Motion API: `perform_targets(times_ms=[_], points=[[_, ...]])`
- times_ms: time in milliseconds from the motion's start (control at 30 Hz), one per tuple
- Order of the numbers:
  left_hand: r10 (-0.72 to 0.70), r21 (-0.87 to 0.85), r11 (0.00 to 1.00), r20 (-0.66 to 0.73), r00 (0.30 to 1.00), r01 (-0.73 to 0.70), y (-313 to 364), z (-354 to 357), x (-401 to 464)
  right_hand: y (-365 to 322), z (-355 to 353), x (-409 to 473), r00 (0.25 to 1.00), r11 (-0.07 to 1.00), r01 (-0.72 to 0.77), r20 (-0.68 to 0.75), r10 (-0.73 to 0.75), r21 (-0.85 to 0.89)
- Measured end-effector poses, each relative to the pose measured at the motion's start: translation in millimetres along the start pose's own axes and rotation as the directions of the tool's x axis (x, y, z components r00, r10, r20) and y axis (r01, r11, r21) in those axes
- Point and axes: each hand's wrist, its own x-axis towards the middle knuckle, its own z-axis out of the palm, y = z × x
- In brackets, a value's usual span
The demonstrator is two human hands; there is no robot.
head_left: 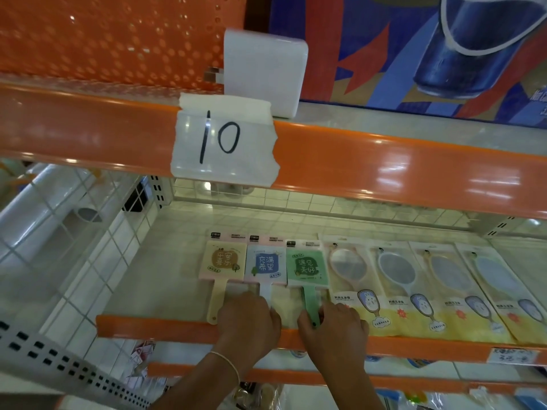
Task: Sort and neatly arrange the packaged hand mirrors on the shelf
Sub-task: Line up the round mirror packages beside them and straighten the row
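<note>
- My left hand (248, 319) rests over the shelf's orange front lip (154, 327), fingers curled down on the blue mirror's (266, 263) handle area (handle mostly hidden, so actual grip: cannot tell).
- My right hand (333, 328) sits beside it, thumb and fingers pinching the green mirror's (306, 266) handle.
- Beige mirror (224, 260) lies flat just left of the blue one, edges touching, handle reaching the lip.
- Four oval mirror packs (420, 288) lie in a row right of the green one, slightly overlapping.
- Above: upper shelf rail with taped "10" label (223, 137), white box (265, 72) behind it.
</note>
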Motion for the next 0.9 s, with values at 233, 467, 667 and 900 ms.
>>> perform_targets(times_ms=[233, 467, 667, 900], points=[[-0.013, -0.011, 1.0, -0.034, 0.999, 0.012, 0.7, 2.5, -3.3, -0.9, 3.9, 3.8, 1.0, 1.0, 0.002, 0.016, -0.002, 0.008], [-0.022, -0.028, 0.999, -0.066, 0.998, 0.02, 2.7, 0.8, -4.1, 2.7, 2.9, 3.1, 1.0, 0.999, -0.002, 0.003, 0.002, 0.033], [-0.004, -0.011, 1.0, -0.006, 1.0, 0.004, 2.1, -3.0, 0.0, 0.1, 3.4, 2.2, 0.999, 1.0, 0.014, 0.035, -0.013, -0.007], [-0.001, -0.019, 1.0, 0.006, 1.0, 0.001, 1.6, -1.7, 0.0, -1.1, 2.3, 3.1, 0.999, 1.0, 0.018, 0.035, -0.018, 0.014]])
